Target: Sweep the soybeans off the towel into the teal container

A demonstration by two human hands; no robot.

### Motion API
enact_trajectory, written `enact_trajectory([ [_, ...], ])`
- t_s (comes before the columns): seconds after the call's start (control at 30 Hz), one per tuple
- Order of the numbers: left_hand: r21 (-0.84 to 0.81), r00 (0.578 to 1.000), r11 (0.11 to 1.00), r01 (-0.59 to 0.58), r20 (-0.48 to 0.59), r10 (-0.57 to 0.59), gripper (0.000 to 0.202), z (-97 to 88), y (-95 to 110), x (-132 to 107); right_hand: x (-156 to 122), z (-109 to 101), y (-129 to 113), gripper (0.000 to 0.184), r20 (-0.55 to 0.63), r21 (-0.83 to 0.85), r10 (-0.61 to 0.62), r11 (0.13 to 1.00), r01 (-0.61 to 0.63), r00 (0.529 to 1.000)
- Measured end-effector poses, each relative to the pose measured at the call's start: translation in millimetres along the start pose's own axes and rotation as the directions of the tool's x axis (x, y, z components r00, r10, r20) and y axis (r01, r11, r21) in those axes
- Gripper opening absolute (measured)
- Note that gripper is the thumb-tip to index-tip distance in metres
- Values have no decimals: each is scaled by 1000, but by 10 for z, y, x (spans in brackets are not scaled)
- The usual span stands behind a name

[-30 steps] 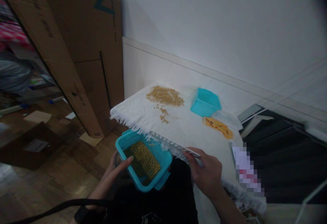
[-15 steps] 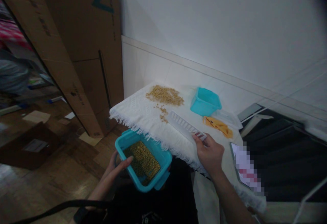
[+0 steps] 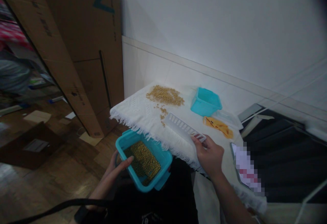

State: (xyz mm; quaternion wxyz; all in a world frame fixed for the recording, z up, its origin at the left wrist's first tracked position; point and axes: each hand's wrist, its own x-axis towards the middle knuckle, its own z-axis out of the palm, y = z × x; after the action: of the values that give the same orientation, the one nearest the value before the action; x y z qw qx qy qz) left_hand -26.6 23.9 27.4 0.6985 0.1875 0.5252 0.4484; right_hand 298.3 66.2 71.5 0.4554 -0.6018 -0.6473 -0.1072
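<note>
My left hand [image 3: 119, 169] is closed on the near left wall of a turquoise plastic container [image 3: 166, 154], thumb over the rim. Held tilted just below the table's front edge, the container has dried soybeans [image 3: 145, 157] in it. Between the fingers and thumb of my right hand [image 3: 209, 154] is one end of a slotted white plastic strip [image 3: 182, 127]. Its far end lies low over the cloth, beside a few loose soybeans [image 3: 162, 115]. Farther back on the white fringed cloth [image 3: 133, 109] spreads a larger pile of soybeans [image 3: 165, 95].
A second turquoise container [image 3: 205, 101] stands at the back right, with an orange cloth [image 3: 218, 127] and a clear lid [image 3: 231, 118] near it. A phone [image 3: 246, 169] lies at the right edge. Tall cardboard boxes [image 3: 94, 63] rise on the left, against the wall.
The white strip's far end has shifted slightly left, toward the loose soybeans. My left hand and the container in it have stayed almost where they were.
</note>
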Motion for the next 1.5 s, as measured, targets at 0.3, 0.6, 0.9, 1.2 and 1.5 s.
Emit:
enact_trajectory([
  [0.3,-4,1000,1000,-8,-28,7,117,-10,-25,19,-64,-30,-73,47,-46,-51,-121,992,119,992],
  [0.6,-4,1000,1000,-5,-19,5,111,18,-3,-10,-139,-95,-142,51,-33,-93,-126,988,122,992],
  [0.9,-11,1000,1000,2,-24,-2,116,32,36,18,-210,-137,-234,47,10,-70,-154,985,155,988],
  [1.2,2,1000,1000,-13,-12,13,115,50,70,19,-314,-250,-417,40,75,-35,-262,964,265,962],
  [1.5,4,1000,1000,-12,-27,13,119,54,48,50,26,152,-124,51,-94,-112,-36,993,25,995],
])
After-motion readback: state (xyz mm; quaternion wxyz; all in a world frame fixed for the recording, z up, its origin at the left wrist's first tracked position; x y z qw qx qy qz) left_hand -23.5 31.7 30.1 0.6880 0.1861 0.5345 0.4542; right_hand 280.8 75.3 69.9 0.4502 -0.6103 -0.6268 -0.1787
